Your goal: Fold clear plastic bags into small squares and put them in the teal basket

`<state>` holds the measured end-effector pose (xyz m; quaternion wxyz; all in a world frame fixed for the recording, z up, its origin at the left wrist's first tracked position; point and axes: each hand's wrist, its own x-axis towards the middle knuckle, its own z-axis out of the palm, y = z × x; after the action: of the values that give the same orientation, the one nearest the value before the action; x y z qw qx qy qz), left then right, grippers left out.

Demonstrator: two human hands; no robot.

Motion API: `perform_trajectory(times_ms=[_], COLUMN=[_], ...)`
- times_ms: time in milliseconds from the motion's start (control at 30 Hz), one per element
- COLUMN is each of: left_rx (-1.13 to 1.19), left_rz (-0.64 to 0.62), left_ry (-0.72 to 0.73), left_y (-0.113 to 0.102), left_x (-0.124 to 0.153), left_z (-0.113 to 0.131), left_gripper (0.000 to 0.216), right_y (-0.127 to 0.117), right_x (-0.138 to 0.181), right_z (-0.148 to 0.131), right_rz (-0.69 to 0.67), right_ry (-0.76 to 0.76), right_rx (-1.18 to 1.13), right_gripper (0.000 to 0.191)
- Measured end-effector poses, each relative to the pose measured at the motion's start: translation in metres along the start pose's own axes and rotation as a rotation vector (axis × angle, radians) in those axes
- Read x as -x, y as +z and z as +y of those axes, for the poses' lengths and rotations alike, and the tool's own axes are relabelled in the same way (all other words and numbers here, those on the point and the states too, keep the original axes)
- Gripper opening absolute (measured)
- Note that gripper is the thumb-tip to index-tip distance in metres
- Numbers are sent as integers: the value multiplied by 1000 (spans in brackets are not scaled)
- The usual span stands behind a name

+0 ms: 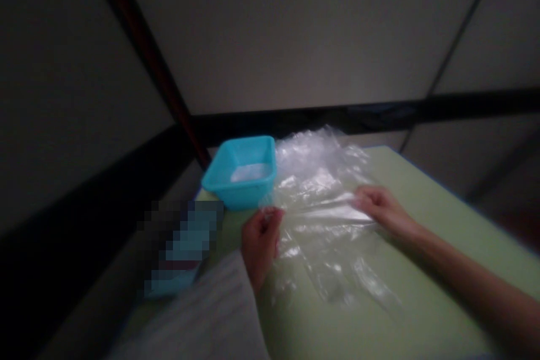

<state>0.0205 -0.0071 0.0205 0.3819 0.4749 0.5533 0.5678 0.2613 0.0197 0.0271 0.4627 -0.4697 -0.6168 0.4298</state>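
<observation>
A pile of clear plastic bags [320, 180] lies on a pale green table [422, 202]. My left hand [259, 242] is closed in a pinch on the left edge of one clear bag [324, 216]. My right hand [379, 208] has its fingers curled on the right part of the same bag, pulling it taut between the two hands. A grey sleeve covers my left forearm. More flat clear plastic [350, 281] lies in front of the hands.
A turquoise plastic tub [242, 171] with something white inside stands at the table's far left corner, just beyond my left hand. A blurred-out patch sits left of the table. Dark rails and grey walls run behind the table.
</observation>
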Motion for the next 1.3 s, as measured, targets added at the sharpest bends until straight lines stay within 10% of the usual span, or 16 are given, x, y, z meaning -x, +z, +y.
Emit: perform_trajectory(times_ms=[1000, 1300], left_rx=[-62, -83], left_rz=[66, 33], left_ry=[52, 49], left_y=[-4, -4], left_x=[-7, -5], left_z=[-5, -5], left_gripper=[15, 17], right_y=[-2, -10], right_x=[-2, 0], right_z=[-3, 5], right_rz=[-10, -92], right_ry=[22, -208], right_rx=[144, 583], right_gripper=[36, 30])
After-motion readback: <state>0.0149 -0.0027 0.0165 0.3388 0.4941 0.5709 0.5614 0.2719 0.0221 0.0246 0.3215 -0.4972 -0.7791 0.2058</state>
